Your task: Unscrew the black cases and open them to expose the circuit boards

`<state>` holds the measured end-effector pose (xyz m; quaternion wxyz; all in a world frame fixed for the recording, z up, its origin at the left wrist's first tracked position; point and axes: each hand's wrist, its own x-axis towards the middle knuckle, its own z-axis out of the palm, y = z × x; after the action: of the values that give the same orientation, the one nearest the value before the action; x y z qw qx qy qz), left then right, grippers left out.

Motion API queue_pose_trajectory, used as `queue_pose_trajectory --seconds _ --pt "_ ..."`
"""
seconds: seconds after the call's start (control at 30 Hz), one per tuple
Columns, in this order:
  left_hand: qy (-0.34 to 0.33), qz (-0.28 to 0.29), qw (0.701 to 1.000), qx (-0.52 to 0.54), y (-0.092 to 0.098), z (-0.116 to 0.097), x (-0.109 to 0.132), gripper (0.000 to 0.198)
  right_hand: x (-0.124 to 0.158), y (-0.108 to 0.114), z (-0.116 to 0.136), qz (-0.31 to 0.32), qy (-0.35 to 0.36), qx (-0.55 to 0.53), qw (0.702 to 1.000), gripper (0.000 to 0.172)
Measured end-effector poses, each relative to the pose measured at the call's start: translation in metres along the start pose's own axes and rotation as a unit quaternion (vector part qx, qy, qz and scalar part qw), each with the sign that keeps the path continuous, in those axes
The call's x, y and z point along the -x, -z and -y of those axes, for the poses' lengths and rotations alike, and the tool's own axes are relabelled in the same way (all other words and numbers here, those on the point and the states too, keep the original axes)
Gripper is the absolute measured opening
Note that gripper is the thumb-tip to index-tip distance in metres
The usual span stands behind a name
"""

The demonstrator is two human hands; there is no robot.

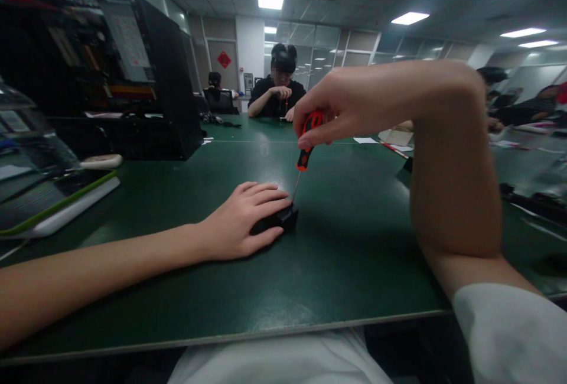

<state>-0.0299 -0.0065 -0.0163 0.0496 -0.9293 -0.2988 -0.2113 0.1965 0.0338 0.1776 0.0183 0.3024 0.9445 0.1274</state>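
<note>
My right hand [319, 103] is wrapped round the red and black handle of a screwdriver [303, 158], wrist bent high above the table. The thin shaft slants down and its tip meets the right end of a small black plastic device [287, 217]. Over that device lies my left hand [248, 218], thumb on the near side and fingers across the top, pressing it against the green table [266, 289]. Most of the device is hidden under the palm, so I cannot tell its exact kind.
An open black computer case [170, 83] stands at the left. Near it are a green-edged tray [57, 204] and a clear plastic bottle [33, 124]. Across the table sits a person [277, 85] holding a tool. Papers [365, 140] lie to the far right.
</note>
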Motion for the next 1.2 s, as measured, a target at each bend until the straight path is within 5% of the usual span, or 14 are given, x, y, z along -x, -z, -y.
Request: queue_pose_trajectory --seconds 0.53,0.8,1.07,1.2 --pt "-0.027 0.066 0.996 -0.05 0.005 -0.004 -0.001 0.061 0.0 0.0 -0.001 -0.048 0.039 0.039 0.997 0.044" --pt "0.0 0.084 0.996 -0.033 0.006 -0.015 0.002 0.065 -0.005 -0.003 0.006 -0.019 -0.02 0.015 1.0 0.052" --pt "0.029 0.076 0.997 -0.018 0.006 -0.021 0.002 0.071 -0.005 -0.002 0.006 0.012 0.081 -0.005 0.997 0.027" --pt "0.055 0.054 0.997 -0.001 0.0 -0.023 0.004 0.068 -0.009 -0.004 0.008 0.038 0.096 -0.049 0.993 0.036"
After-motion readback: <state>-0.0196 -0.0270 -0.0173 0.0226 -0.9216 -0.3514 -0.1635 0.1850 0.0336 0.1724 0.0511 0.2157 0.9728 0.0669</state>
